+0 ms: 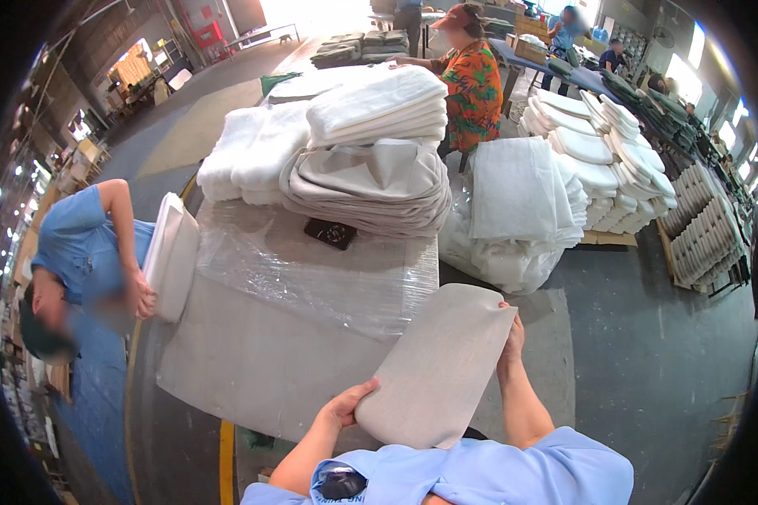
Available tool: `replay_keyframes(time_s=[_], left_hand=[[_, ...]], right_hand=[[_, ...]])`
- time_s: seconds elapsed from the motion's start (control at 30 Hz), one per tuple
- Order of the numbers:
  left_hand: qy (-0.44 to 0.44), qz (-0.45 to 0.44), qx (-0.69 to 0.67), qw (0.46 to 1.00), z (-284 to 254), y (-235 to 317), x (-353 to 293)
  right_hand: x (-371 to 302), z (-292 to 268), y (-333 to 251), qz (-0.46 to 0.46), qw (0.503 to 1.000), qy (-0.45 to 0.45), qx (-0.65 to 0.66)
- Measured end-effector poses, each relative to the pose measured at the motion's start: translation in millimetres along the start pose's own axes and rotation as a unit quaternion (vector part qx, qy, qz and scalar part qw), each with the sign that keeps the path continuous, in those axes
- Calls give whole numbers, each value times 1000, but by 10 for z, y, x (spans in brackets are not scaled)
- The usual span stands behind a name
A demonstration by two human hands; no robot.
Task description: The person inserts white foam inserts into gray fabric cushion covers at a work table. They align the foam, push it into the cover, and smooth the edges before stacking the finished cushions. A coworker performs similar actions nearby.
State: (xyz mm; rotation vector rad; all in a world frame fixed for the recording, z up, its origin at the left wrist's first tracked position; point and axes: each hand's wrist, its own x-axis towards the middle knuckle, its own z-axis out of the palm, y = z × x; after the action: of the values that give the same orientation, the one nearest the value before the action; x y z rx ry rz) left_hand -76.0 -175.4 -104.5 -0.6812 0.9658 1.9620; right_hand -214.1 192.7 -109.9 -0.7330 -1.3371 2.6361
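A flat grey fabric cover (438, 362) with rounded corners is held slantwise between my hands, in front of my body. My left hand (349, 404) grips its lower left edge, thumb on top and the other fingers hidden under it. At the upper right corner, my right hand (511, 337) pinches the edge, where the fabric pulls to a point. Beyond it stands the work table (261, 345), its far part under clear plastic film (312, 265). A folded stack of similar grey covers (370, 189) lies there, with white padding sheets (379, 109) on top.
Another pile of white padding (257, 151) sits left of the grey stack, and a dark phone-like object (329, 233) lies before it. A co-worker (93, 244) at left handles a white cushion (175, 257). Bagged white padding (518, 202) and stacked white cushions (589, 151) stand at right.
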Motion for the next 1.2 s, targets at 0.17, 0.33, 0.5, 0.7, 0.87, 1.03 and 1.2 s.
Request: replay_keyframes(time_s=[0.17,0.33,0.5,0.7,0.87,1.03,1.2], left_hand=[[26,113,67,991,179,25,-502],[91,281,244,924,722,482,-1256],[196,388,467,770,1013,552,-2048],[279,345,570,692,598,-356,-2097],[230,308,622,682,194,-1188,-1966],[105,233,455,853,-54,-1340,-1827],[155,158,515,828,-129,-964,-1136]], right_hand=[[-179,133,6,53,997,-12,61],[-35,20,-151,1,985,-149,87],[-165,-129,-341,61,983,-171,44],[-741,-97,-77,186,947,-253,-62],[-1083,-571,98,234,947,-206,-79],[-863,-520,-44,237,861,-266,-365],[-470,212,206,216,585,-349,-700]])
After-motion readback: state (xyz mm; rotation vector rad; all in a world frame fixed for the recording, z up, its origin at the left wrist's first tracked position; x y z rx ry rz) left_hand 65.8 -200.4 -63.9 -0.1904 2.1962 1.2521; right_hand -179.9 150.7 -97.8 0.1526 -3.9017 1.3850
